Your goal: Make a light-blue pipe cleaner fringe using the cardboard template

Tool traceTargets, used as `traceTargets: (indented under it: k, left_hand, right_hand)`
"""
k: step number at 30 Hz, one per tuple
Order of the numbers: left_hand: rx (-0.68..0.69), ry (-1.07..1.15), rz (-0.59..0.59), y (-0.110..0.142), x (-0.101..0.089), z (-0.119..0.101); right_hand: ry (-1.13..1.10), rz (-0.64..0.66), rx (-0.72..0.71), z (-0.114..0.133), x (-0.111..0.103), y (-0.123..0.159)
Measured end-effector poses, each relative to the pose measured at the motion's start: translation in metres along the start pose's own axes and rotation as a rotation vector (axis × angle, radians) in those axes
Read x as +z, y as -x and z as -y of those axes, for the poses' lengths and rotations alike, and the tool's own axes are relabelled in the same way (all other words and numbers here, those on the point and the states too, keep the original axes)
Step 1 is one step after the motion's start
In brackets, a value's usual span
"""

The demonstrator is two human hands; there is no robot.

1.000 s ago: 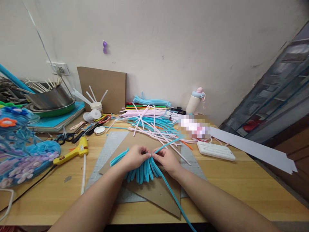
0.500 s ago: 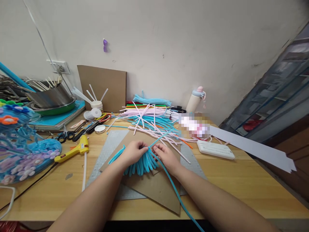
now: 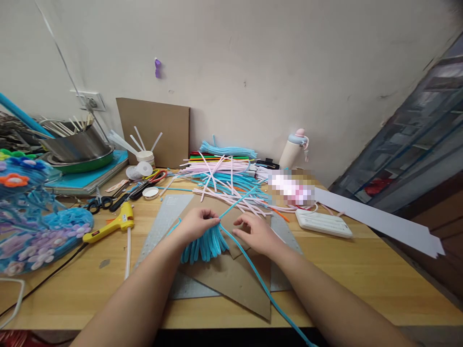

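Thumb and fingers of my left hand pinch a blue pipe cleaner piece at its top edge. It is a row of looped pipe cleaners hanging like a fringe, and part of it is hidden behind the hand and wrist. From the pinch, one blue strand rises toward the back, and a long blue pipe cleaner runs down to the front edge of the table. To the right of the fringe, my right hand hovers with fingers apart, holding nothing. Below both hands lies a piece of cardboard on a grey cutting mat.
Pink and blue pipe cleaners are heaped behind the hands. At left are a yellow glue gun, scissors and a blue flowered craft piece. A white power strip and a bottle stand at right.
My right hand has let go of the strand beside the pinch and moved right, its fingers opening. My left hand has shifted slightly left with the fringe.
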State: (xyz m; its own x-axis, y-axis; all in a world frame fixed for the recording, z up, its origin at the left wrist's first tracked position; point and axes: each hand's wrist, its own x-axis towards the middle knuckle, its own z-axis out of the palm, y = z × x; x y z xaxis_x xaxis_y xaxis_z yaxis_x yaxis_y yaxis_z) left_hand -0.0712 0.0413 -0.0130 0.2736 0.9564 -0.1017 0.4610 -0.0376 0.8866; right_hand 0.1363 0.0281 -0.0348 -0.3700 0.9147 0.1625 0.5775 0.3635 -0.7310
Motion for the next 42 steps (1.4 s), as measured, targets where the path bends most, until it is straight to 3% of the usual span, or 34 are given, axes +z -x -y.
traceTargets:
  k: [3, 6, 9, 13, 18, 23, 26, 29, 35, 42]
  left_hand:
    - [-0.007, 0.034, 0.122, 0.005, -0.009, -0.004]
    - [-0.022, 0.037, 0.233, 0.009, -0.015, -0.008]
    - [-0.035, 0.016, 0.261, 0.010, -0.016, -0.010]
    - [-0.023, 0.002, 0.212, 0.009, -0.012, -0.012]
    - [-0.026, 0.015, 0.170, 0.006, -0.009, -0.010]
    - [-0.002, 0.018, 0.121, 0.004, -0.009, -0.008]
    - [0.014, 0.082, 0.062, 0.003, -0.009, -0.008]
    - [0.039, 0.116, 0.011, 0.002, -0.009, -0.008]
    - [0.015, 0.133, 0.020, 0.001, -0.010, -0.006]
    - [-0.034, 0.126, 0.144, 0.003, -0.013, -0.008]
  right_hand:
    - [0.310, 0.163, -0.061, -0.006, -0.016, 0.004]
    - [0.393, 0.298, -0.055, -0.010, -0.020, 0.005]
    - [0.405, 0.295, -0.012, -0.011, -0.018, 0.004]
    - [0.416, 0.229, 0.036, -0.008, -0.014, 0.002]
    - [0.118, 0.052, 0.094, -0.007, -0.003, 0.003]
    - [-0.367, -0.208, 0.253, -0.015, 0.009, -0.006]
    - [-0.666, -0.323, 0.251, -0.013, 0.008, -0.009]
    - [-0.864, -0.309, 0.236, -0.005, 0.004, -0.008]
    - [-1.014, -0.257, 0.198, -0.001, 0.003, -0.004]
    - [-1.083, -0.220, 0.200, -0.004, 0.003, -0.003]
